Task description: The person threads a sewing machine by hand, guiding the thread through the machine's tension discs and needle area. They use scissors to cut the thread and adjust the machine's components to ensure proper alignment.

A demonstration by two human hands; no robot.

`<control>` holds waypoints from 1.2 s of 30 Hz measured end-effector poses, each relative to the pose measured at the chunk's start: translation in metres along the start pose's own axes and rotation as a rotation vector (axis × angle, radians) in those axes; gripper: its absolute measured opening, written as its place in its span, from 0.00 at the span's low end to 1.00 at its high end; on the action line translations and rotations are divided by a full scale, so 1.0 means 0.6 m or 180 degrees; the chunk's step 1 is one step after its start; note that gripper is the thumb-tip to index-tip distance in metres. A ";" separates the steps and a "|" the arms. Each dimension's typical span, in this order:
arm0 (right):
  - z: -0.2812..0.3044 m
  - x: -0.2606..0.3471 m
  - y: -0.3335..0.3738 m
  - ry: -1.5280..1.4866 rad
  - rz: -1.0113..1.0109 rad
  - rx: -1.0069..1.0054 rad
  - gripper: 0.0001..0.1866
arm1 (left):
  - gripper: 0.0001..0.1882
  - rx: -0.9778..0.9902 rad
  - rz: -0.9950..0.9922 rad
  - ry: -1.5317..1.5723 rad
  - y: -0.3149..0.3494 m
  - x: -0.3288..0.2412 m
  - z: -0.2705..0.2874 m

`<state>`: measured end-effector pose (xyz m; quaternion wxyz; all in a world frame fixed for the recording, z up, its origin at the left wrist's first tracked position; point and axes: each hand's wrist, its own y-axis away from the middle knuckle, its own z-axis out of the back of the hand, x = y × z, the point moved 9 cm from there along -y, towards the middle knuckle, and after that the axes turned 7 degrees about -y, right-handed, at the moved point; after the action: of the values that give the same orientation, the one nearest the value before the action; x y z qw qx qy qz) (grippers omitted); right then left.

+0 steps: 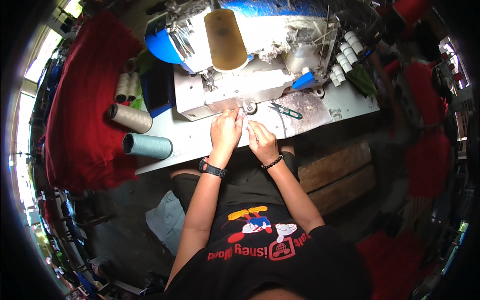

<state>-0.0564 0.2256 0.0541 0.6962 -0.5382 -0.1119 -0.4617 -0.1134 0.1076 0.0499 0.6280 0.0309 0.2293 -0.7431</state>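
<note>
My left hand [226,131] and my right hand [262,142] meet at the front of a white sewing machine [235,95]. The fingers of both are pinched close together, and a tiny pale thing may be between them, too small to name. Right beside the fingertips, a round metal part [250,107] sits against the machine's lower front. Thread snips [288,111] with green handles lie to the right of my hands. A dark watch circles my left wrist, and a black bead bracelet my right.
A teal thread cone [148,146] and a beige thread cone [131,118] lie at the table's left, next to piled red fabric [90,110]. White thread spools [345,59] stand at the back right. Above the machine hangs a yellowish lamp shade [225,40]. Right of my legs is a wooden bench [337,170].
</note>
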 end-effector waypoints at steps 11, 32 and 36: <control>-0.005 0.015 0.005 0.0401 0.0094 0.0150 0.13 | 0.14 0.0109 0.0446 0.0460 -0.001 0.014 -0.016; 0.039 0.106 0.025 -0.0084 0.0362 0.0478 0.12 | 0.07 -0.0013 0.0273 0.0728 0.048 0.020 0.059; 0.083 0.151 0.050 -0.0401 0.0256 0.0577 0.13 | 0.04 -0.0100 -0.0219 0.0447 0.111 -0.005 0.116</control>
<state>0.0334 0.2207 0.1139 0.7515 -0.5051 -0.1750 -0.3866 -0.0326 0.0767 0.0929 0.5848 0.0653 0.2853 -0.7565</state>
